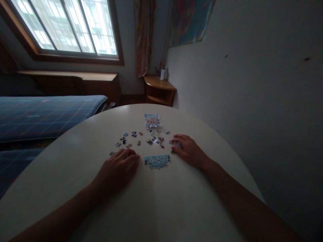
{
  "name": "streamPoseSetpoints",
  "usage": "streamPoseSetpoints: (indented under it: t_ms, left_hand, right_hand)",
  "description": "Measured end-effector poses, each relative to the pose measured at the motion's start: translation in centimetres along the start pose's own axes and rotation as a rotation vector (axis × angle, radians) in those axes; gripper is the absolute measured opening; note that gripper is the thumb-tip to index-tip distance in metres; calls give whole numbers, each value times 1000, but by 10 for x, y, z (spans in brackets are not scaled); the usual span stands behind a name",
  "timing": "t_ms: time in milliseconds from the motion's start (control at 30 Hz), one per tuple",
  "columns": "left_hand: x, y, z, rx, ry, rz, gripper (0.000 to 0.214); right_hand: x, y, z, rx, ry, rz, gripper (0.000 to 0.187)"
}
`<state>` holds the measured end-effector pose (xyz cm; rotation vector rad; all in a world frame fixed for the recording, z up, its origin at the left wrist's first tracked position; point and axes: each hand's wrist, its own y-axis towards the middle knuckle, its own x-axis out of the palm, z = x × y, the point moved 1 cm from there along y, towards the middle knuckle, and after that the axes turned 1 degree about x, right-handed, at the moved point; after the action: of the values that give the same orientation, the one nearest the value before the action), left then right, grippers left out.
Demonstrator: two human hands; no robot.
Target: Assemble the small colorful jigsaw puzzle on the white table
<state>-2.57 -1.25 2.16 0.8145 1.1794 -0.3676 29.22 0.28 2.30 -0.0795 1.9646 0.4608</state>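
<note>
My left hand [119, 168] rests on the white table [156, 211], left of the joined puzzle section. Its fingers are loosely bent and lie along the tabletop by the nearest loose pieces; what is under the palm is hidden. Over at the right, my right hand [188, 150] has its fingers apart, reaching among a few puzzle pieces [173, 152] at the edge of the scatter. Between the hands lies a joined blue strip of puzzle [157, 161] with large "Bluey" lettering. Loose jigsaw pieces [154, 138] are scattered beyond it. A small picture sheet [152, 121] lies behind them.
The round table's far edge [148, 105] curves around the puzzle. A bed with a blue plaid cover [50, 111] is on the left. A wooden corner shelf [158, 83] stands behind, and a bare wall [242, 94] runs along the right.
</note>
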Motion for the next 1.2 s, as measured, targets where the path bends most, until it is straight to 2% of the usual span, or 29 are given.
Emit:
streamPoseSetpoints:
  t_ms: [267, 433, 633, 867, 1033, 1200]
  left_hand:
    - [2, 0, 1, -27, 20, -4, 24]
    - [2, 0, 7, 99, -47, 35, 23]
    - [0, 3, 16, 250, -160, -18, 18]
    - [-2, 3, 13, 271, -156, -9, 21]
    - [-5, 2, 11, 286, -171, -45, 24]
    - [-5, -1, 9, 299, -181, -71, 23]
  right_hand:
    - [1, 1, -8, -8, -20, 48, 25]
    - [2, 0, -16, -38, 14, 52, 15]
    - [5, 2, -20, 28, 106, 18, 10]
    - [3, 1, -19, 19, 64, 11, 10]
    - [8, 2, -15, 19, 78, -4, 9]
    - [5, 2, -21, 23, 28, -44, 11]
